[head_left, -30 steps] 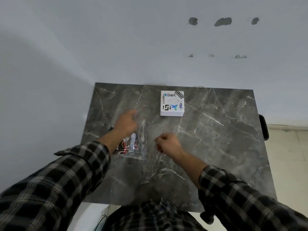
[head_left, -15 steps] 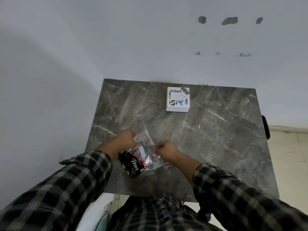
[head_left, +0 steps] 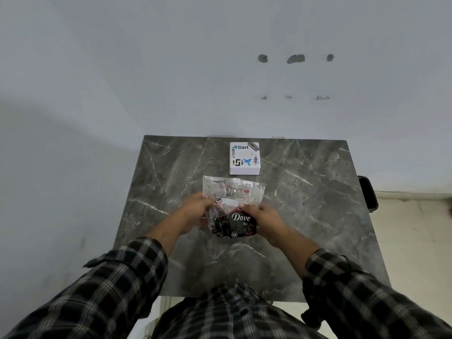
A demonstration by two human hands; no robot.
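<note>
1. Left hand (head_left: 195, 210): fingers curled round the left edge of the clear plastic bag (head_left: 233, 189), thumb on top.
2. Right hand (head_left: 265, 216): grips the bag's right edge, thumb pressed on its front, just beside the Dove pack (head_left: 238, 222).
3. Bag: held betw. both hands over the middle of the surface (head_left: 318, 204); far end crumpled, pointing away from the person. Lifted or resting – can't tell.
4. Dove pack: black w/ red print, logo upright, at the bag's near end, apparently inside.
5. White box w/ stickers (head_left: 244, 159): flat on the surface, just beyond the bag, near the far edge.
6. Plaid sleeves (head_left: 127, 285) cover both forearms.
</note>
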